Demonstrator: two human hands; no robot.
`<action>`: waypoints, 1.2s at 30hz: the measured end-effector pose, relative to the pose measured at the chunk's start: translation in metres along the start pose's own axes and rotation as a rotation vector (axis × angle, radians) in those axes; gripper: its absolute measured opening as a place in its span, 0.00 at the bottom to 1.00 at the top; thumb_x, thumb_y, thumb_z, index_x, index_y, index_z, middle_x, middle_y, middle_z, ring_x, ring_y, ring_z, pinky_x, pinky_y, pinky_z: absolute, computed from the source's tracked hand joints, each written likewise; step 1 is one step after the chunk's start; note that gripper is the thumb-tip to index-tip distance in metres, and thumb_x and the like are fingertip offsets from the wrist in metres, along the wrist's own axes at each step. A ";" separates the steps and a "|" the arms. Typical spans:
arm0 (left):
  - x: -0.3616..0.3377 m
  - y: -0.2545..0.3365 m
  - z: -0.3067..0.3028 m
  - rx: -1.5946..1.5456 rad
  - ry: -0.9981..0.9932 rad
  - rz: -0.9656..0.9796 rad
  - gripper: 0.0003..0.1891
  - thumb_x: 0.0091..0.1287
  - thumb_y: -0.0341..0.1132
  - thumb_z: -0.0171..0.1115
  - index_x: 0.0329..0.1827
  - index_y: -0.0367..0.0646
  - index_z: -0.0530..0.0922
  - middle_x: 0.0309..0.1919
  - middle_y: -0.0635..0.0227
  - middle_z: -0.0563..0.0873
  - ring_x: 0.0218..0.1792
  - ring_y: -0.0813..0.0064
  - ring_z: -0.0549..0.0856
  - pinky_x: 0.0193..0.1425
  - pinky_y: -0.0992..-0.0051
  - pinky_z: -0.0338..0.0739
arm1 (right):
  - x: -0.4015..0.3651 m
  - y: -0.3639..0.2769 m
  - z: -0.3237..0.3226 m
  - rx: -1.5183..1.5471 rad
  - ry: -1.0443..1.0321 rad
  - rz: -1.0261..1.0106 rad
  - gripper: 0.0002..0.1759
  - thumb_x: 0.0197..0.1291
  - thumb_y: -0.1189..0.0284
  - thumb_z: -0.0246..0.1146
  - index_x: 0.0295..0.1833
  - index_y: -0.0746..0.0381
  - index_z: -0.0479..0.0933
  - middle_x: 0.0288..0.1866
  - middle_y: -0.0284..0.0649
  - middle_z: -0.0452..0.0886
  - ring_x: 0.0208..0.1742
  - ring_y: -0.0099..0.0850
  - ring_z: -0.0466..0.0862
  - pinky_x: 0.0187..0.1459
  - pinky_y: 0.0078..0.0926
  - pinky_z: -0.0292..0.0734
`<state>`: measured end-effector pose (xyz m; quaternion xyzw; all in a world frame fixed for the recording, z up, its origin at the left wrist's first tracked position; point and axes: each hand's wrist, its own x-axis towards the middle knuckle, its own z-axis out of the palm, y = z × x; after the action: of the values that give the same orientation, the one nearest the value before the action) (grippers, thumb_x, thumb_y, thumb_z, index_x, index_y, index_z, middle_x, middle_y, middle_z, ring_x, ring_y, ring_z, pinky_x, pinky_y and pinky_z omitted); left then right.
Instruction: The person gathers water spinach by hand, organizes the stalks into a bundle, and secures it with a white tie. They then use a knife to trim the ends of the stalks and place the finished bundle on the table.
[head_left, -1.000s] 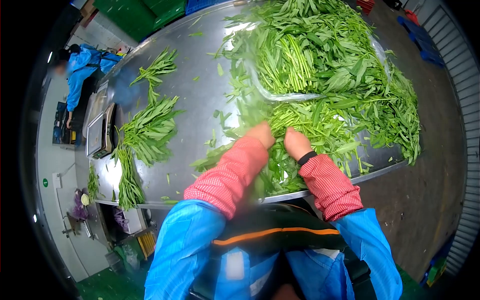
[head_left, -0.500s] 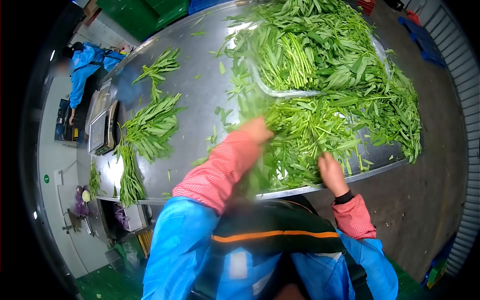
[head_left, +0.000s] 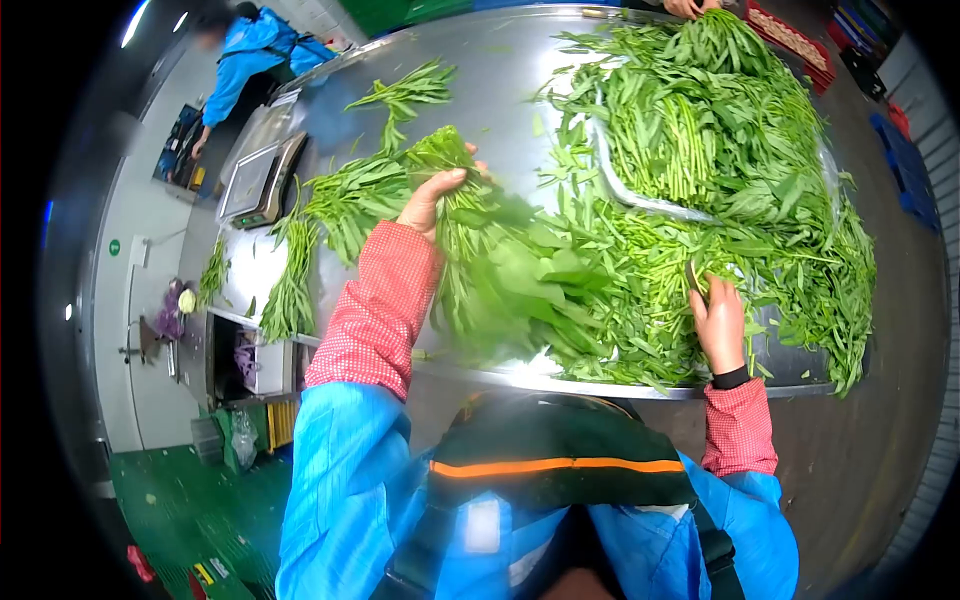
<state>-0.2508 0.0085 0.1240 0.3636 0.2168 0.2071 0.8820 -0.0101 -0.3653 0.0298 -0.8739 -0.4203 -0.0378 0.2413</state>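
My left hand (head_left: 437, 196) is closed round the stems of a bunch of water spinach (head_left: 490, 240), raised over the middle of the metal table. Its cut stem ends point up and away, and its leaves hang toward me, partly blurred. On the right, my right hand (head_left: 718, 322) grips a small knife (head_left: 692, 274) with a dark, slightly curved blade; its handle is hidden in my fingers. This hand is just above loose water spinach (head_left: 640, 270) at the table's near edge. Behind it, a big heap of water spinach (head_left: 690, 140) lies in and around a clear-rimmed container (head_left: 640, 203).
Several bunches (head_left: 290, 270) lie on the left of the metal table (head_left: 500, 75), beside a weighing scale (head_left: 262, 180). A person in blue (head_left: 250, 60) stands at far left. Another person's hands (head_left: 690, 8) touch greens at the far edge, near a red crate (head_left: 795, 45).
My left hand has moved left and away from the pile, lifting a bunch of water spinach. My right hand stays by the pile with the knife. The view has shifted, bringing another person's hands in.
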 end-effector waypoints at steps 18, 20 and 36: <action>0.014 -0.052 0.025 0.584 0.005 -0.095 0.33 0.66 0.58 0.55 0.63 0.39 0.73 0.52 0.55 0.83 0.49 0.65 0.84 0.57 0.65 0.79 | 0.038 -0.167 0.060 1.950 -1.195 0.588 0.38 0.59 0.55 0.66 0.72 0.56 0.63 0.57 0.37 0.78 0.55 0.28 0.79 0.56 0.32 0.77; 0.016 -0.052 0.023 0.918 0.043 -0.107 0.35 0.66 0.62 0.53 0.63 0.39 0.73 0.51 0.57 0.84 0.51 0.67 0.83 0.60 0.67 0.76 | 0.025 -0.164 0.086 2.079 -1.227 0.677 0.37 0.57 0.57 0.68 0.70 0.56 0.65 0.56 0.37 0.79 0.54 0.28 0.80 0.53 0.32 0.79; -0.073 -0.121 0.054 0.861 0.018 0.223 0.58 0.45 0.36 0.80 0.74 0.37 0.47 0.64 0.55 0.68 0.65 0.64 0.71 0.68 0.67 0.67 | 0.031 -0.169 0.100 2.042 -0.842 0.745 0.31 0.63 0.56 0.63 0.64 0.65 0.70 0.57 0.42 0.80 0.55 0.33 0.81 0.59 0.33 0.77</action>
<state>-0.2569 -0.1381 0.0877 0.7170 0.2503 0.1948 0.6207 -0.1310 -0.2079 0.0164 -0.2864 -0.0194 0.6844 0.6702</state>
